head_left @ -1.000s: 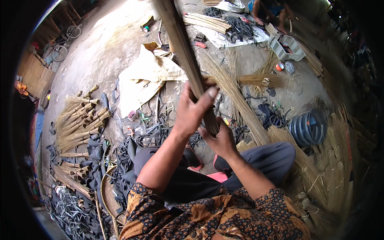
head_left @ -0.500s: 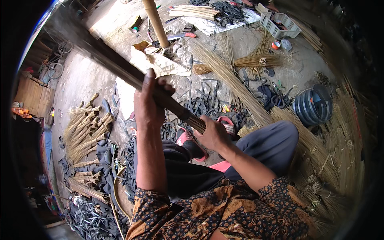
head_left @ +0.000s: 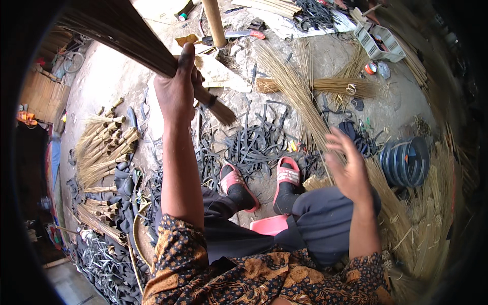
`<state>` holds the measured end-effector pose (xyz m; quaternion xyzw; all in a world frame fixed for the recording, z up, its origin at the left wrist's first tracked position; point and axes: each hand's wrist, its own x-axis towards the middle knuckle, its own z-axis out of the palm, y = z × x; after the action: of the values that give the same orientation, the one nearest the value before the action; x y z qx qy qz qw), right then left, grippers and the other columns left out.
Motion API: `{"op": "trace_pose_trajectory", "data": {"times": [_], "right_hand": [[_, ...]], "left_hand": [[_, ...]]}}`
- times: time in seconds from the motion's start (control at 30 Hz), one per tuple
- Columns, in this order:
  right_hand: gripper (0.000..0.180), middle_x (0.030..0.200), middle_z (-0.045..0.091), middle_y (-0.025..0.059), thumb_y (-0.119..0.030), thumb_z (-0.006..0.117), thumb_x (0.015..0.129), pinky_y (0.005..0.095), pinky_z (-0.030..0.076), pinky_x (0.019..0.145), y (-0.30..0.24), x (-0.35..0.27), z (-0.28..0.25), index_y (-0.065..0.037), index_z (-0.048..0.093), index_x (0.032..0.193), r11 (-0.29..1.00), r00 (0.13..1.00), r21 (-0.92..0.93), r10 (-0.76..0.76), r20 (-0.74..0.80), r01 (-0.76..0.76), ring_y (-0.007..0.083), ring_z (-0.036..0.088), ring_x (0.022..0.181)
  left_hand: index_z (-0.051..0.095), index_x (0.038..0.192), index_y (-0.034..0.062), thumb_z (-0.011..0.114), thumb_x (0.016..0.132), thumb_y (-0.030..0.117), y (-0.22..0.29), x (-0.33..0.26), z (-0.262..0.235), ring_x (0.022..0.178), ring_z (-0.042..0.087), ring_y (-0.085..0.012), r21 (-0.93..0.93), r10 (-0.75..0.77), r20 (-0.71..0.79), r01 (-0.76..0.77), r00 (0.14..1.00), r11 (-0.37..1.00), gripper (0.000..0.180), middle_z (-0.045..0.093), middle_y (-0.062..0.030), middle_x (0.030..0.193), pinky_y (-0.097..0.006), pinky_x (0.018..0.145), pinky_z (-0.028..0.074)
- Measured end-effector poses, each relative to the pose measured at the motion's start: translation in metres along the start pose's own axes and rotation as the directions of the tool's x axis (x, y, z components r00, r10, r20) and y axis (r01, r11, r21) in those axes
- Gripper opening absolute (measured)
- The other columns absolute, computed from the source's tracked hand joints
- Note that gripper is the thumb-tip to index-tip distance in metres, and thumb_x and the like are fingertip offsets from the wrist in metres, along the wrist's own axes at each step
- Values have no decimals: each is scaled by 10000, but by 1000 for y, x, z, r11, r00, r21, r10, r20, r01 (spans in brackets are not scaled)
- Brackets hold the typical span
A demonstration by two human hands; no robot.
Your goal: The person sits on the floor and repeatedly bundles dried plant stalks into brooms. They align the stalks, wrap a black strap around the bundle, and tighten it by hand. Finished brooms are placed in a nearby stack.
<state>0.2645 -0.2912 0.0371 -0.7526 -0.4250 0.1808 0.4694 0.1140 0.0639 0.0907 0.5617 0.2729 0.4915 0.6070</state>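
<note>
My left hand (head_left: 174, 94) is wrapped round a thick bundle of thin dark-brown sticks (head_left: 124, 38), like a stick broom. The bundle slants from the upper left down to a cut end, where a dark band (head_left: 210, 100) binds it. Lifted off the bundle, my right hand (head_left: 348, 165) is over my right knee, fingers apart and somewhat blurred, with nothing in it. Beyond it a long bundle of pale sticks (head_left: 297, 94) lies on the floor, crossing a tied brown bundle (head_left: 335, 86).
Black rubber strips (head_left: 254, 142) litter the floor before my sandals. Several tied stick bundles (head_left: 104, 147) lie at the left. A dark ribbed bucket (head_left: 404, 162) and more sticks are at the right. Farther off are a large knife (head_left: 236, 34), bamboo post (head_left: 213, 23) and white crate (head_left: 378, 43).
My right hand has let go of the bundle's bound end and moved right, its fingers opening. My left hand still grips the bundle, slightly higher and farther left.
</note>
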Motion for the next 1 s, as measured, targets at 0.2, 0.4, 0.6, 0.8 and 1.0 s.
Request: {"op": "trace_pose_trajectory", "data": {"times": [0.2, 0.4, 0.6, 0.8, 1.0], "right_hand": [[500, 1261, 675, 166, -48, 609, 1003, 341, 530, 907, 14, 0, -17, 2, 490, 1487, 959, 958, -19, 281, -54, -282, 185, 669, 1003], [450, 1216, 696, 172, -86, 645, 984, 367, 542, 895, 3, 16, -14, 33, 532, 1403, 935, 937, -123, 343, 72, -333, 219, 697, 970], [472, 1195, 709, 179, -157, 677, 977, 394, 549, 896, 2, 23, -17, 13, 554, 1400, 914, 949, -278, 314, 26, -295, 250, 713, 977], [544, 1343, 643, 164, -242, 677, 994, 388, 504, 1024, 38, 12, -71, -13, 524, 1463, 933, 933, -18, 359, 27, -358, 236, 641, 1188], [1358, 1626, 311, 322, -700, 874, 685, 557, 269, 1240, 164, 30, -44, 18, 217, 1632, 762, 856, -390, 472, -212, -517, 455, 325, 1507]], "left_hand": [[611, 703, 80, 705, 1035, 316, -169, 48, -15, 579, 441, -61, 280, 121, 1, -116, 993, 953, 418, 554, 38, 632, -254, 555, 352], [604, 841, 10, 729, 1000, 246, -361, 40, -66, 704, 479, -146, 321, -234, -107, 257, 966, 912, 310, 610, -27, 725, -322, 693, 463], [606, 1274, 52, 720, 1013, 270, -355, 36, -124, 915, 645, -150, 394, -356, 5, 325, 935, 860, 358, 674, -47, 1039, -309, 762, 567], [540, 1458, 108, 658, 991, 174, -151, 178, -372, 1369, 495, -259, 241, -95, -125, 123, 988, 963, 486, 524, -69, 1480, -469, 1048, 512], [332, 1624, 146, 520, 1071, 478, 70, 151, -459, 1448, 433, -344, 386, 207, -397, -42, 894, 921, 672, 367, -114, 1640, -573, 1171, 437]]}}
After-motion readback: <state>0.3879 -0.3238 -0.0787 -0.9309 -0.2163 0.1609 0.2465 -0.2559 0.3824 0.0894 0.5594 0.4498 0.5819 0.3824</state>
